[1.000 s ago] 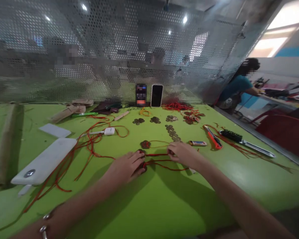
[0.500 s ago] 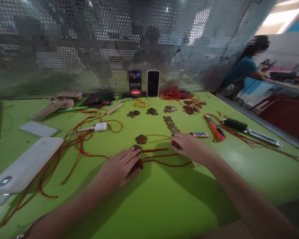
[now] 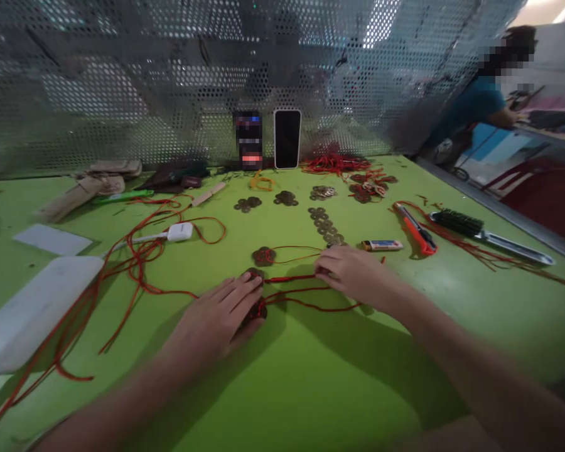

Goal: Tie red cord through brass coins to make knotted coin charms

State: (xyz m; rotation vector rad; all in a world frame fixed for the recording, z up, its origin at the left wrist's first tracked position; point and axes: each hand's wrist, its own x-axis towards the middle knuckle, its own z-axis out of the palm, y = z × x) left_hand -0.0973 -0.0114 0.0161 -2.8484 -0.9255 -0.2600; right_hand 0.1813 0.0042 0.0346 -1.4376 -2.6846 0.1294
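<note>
my left hand (image 3: pixel 219 311) lies palm down over the knotted coins (image 3: pixel 262 311), fingers stretched out; i cannot tell whether it grips them. the coins sit on the green table (image 3: pixel 263 389) in front of me, a few edges showing past my fingertips. from them the red cord (image 3: pixel 292 278) points to my right, its long axis running crosswise, nearly straight, with the right end slightly farther from me. my right hand (image 3: pixel 351 273) has that end pinched between its fingertips. nearer me, two loose strands (image 3: pixel 306 304) also trail rightward, one sagging in a curve. just beyond my left fingers lies another coin cluster (image 3: pixel 264 255), its thin loop (image 3: pixel 294 248) stretching right. the lighter (image 3: pixel 381 245) lies crosswise beyond my right wrist.
</note>
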